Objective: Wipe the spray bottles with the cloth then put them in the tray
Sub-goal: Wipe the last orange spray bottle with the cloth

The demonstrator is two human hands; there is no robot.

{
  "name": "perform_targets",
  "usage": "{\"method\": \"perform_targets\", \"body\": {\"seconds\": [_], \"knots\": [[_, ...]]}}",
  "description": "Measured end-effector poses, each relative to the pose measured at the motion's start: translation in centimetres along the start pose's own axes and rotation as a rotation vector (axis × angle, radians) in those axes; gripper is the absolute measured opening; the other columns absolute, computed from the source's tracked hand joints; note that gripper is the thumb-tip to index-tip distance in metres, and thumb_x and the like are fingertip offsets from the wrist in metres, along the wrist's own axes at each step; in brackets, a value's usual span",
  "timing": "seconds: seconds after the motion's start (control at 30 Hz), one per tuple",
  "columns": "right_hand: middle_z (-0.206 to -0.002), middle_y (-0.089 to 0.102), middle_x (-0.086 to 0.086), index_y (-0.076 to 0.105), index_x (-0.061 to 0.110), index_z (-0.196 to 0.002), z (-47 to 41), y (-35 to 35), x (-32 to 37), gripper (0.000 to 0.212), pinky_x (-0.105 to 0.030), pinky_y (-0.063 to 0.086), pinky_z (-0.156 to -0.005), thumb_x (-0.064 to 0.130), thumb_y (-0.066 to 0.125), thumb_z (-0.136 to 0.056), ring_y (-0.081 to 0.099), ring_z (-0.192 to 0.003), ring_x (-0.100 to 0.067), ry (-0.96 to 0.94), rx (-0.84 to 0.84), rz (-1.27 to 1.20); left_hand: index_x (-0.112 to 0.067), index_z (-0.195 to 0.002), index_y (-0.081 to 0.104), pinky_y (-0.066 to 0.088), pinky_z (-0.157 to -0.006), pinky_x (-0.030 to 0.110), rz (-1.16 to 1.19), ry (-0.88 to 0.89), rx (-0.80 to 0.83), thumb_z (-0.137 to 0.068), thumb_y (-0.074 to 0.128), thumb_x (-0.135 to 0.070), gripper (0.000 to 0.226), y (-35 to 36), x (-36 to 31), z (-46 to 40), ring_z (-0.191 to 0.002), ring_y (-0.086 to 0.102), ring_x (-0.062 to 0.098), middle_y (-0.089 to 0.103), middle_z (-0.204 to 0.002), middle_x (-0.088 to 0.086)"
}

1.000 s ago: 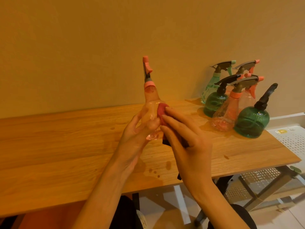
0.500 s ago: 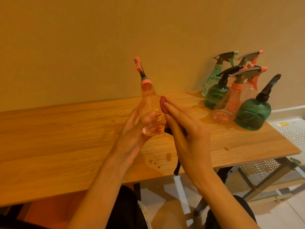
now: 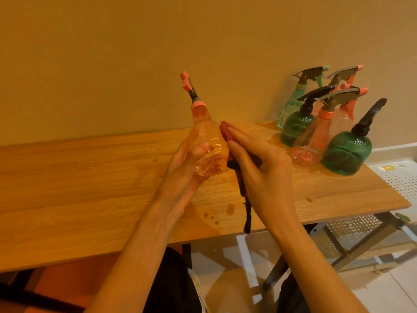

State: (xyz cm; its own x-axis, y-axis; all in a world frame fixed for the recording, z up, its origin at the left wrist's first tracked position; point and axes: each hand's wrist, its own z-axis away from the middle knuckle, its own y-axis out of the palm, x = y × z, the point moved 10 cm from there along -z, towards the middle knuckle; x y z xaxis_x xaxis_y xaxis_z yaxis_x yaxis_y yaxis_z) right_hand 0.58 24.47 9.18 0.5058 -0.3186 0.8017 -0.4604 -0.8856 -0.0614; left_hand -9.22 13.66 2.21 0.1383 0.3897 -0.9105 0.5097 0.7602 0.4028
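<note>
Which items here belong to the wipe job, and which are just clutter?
Job:
pink spray bottle in left hand
cloth under right hand
five waiting bottles
white tray

Not job:
wooden table
water drops

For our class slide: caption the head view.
Left hand holds a clear orange plastic spray bottle; right hand presses a dark red cloth against it.

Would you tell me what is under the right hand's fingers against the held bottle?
A dark red cloth lies between the right hand and the clear pink bottle; its tail hangs below. The covered part is hidden.
</note>
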Motion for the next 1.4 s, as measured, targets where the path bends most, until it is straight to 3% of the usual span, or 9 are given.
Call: {"method": "perform_targets", "body": {"seconds": [0.13,0.23,0.4,0.57,0.73,0.87,1.07,1.23,1.4], "knots": [[-0.148,0.054,-0.004,0.060,0.006,-0.137,2.4,1.2,0.5,0.038,-0.045,0.058,-0.093,0.012,0.061,-0.099,0.051,-0.137,-0.017,-0.164,0.014,0.233,-0.013,-0.150,0.048,0.058,-0.083,0.031,0.056,0.012,-0.032,-0.068,0.088,-0.047,0.097,-0.1,-0.3,0.0,-0.122,0.065,0.029,0.064,-0.138,0.017],[-0.148,0.053,-0.009,0.060,0.003,-0.136,3.4,1.5,0.9,0.039,-0.049,0.057,-0.095,0.014,0.058,-0.099,0.046,-0.142,-0.022,-0.242,0.007,0.286,-0.016,-0.149,0.048,0.058,-0.082,0.031,0.068,0.001,-0.016,-0.065,0.089,-0.054,0.101,0.2,-0.1,0.3,-0.124,0.064,0.029,0.062,-0.140,0.015],[-0.144,0.056,-0.007,0.061,0.003,-0.134,1.6,0.8,2.1,0.037,-0.036,0.049,-0.107,0.007,0.062,-0.097,0.049,-0.138,-0.015,-0.221,-0.024,0.260,-0.025,-0.134,0.064,0.056,-0.082,0.027,0.046,-0.006,0.149,-0.091,0.064,-0.037,0.044,2.1,-0.3,0.8,-0.116,0.066,0.017,0.064,-0.139,0.009],[-0.144,0.057,-0.007,0.062,0.003,-0.133,1.9,0.9,2.6,0.036,-0.042,0.052,-0.104,0.009,0.062,-0.098,0.049,-0.139,-0.016,-0.242,0.000,0.252,-0.017,-0.148,0.049,0.058,-0.090,0.034,-0.040,-0.034,0.053,-0.059,0.091,-0.057,0.106,1.1,-0.5,0.4,-0.124,0.064,0.027,0.064,-0.139,0.011],[-0.146,0.055,-0.007,0.061,0.004,-0.135,2.1,0.1,1.8,0.037,-0.045,0.059,-0.092,0.009,0.061,-0.099,0.051,-0.138,-0.019,-0.223,-0.036,0.241,-0.017,-0.150,0.047,0.057,-0.087,0.031,0.057,-0.009,0.034,-0.061,0.091,-0.053,0.106,1.0,-0.8,0.3,-0.124,0.064,0.026,0.065,-0.138,0.011],[-0.147,0.054,-0.009,0.061,0.004,-0.135,2.7,1.1,2.1,0.037,-0.045,0.056,-0.096,0.014,0.057,-0.100,0.048,-0.140,-0.022,-0.287,0.015,0.340,-0.019,-0.150,0.048,0.057,-0.088,0.031,0.051,0.009,0.068,-0.069,0.086,-0.053,0.096,1.3,-0.7,0.4,-0.128,0.061,0.028,0.062,-0.142,0.012],[-0.137,0.063,-0.003,0.064,0.007,-0.132,-0.1,0.2,1.6,0.033,-0.029,0.059,-0.090,0.006,0.061,-0.099,0.060,-0.126,-0.009,-0.101,0.004,0.125,-0.015,-0.153,0.043,0.058,-0.085,0.035,0.034,0.036,0.045,-0.067,0.086,-0.050,0.102,1.1,-1.0,0.8,-0.114,0.068,0.025,0.067,-0.132,0.014],[-0.147,0.055,-0.006,0.061,0.005,-0.136,3.1,1.3,1.2,0.038,-0.045,0.055,-0.099,0.014,0.059,-0.099,0.050,-0.139,-0.020,-0.242,-0.013,0.291,-0.014,-0.152,0.044,0.057,-0.090,0.031,0.071,0.035,0.021,-0.068,0.086,-0.054,0.102,0.7,-1.3,0.4,-0.126,0.063,0.026,0.063,-0.140,0.013],[-0.135,0.064,-0.001,0.064,0.007,-0.131,0.0,0.0,0.8,0.033,-0.024,0.059,-0.086,0.004,0.060,-0.098,0.063,-0.121,-0.006,-0.009,-0.005,0.006,-0.018,-0.155,0.040,0.059,-0.087,0.035,0.012,0.039,0.027,-0.066,0.086,-0.054,0.105,0.7,-0.6,0.8,-0.115,0.068,0.026,0.068,-0.131,0.014]]}}
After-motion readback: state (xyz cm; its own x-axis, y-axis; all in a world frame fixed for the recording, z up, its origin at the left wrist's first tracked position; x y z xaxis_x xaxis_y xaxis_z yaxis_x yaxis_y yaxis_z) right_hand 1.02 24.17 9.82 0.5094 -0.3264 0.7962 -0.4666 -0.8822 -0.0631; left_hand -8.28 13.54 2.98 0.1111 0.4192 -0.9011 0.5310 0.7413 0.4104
